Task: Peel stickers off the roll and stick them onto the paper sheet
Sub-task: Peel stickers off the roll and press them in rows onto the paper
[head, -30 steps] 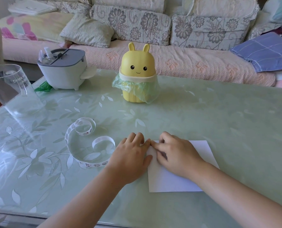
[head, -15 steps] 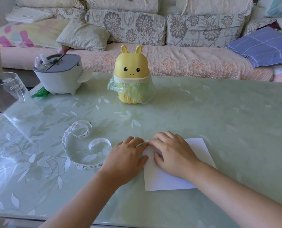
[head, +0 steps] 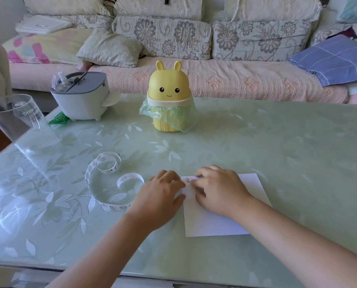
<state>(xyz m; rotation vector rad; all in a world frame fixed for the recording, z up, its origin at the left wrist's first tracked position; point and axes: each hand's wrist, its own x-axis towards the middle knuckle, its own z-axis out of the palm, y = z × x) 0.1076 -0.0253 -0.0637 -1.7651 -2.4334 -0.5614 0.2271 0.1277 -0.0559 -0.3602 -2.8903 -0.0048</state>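
I have both hands down on the table [head: 277,152]. The white paper [head: 215,223] lies flat in front of me, near the table's front edge.

My left hand [head: 163,196] rests palm down on the left edge of the paper. Its fingers are a little bent, and the tips touch the paper's top left corner. Its grip is loose and holds nothing.

My right hand [head: 221,190] lies on the top part of the paper. Its fingers are bent, with the tips close to my left hand. I cannot tell if its grip pinches something or only presses down.

One small round sticker [head: 187,180] sits on the paper at the top left corner, right between the fingertips of my two hands. It has a tiny picture on it, too small to make out.

The roll [head: 102,173] lies on the table to the left of my left hand. It has come open into a long curly white strip with little pictures along it. Its near end runs up close to my left wrist.

Farther back stands a yellow bunny bin [head: 169,94] with a green bag [head: 169,117] in it. To its left is a grey box [head: 84,100]. A clear cup [head: 21,123] stands at the left edge. Behind the table is a flowery sofa [head: 215,80].
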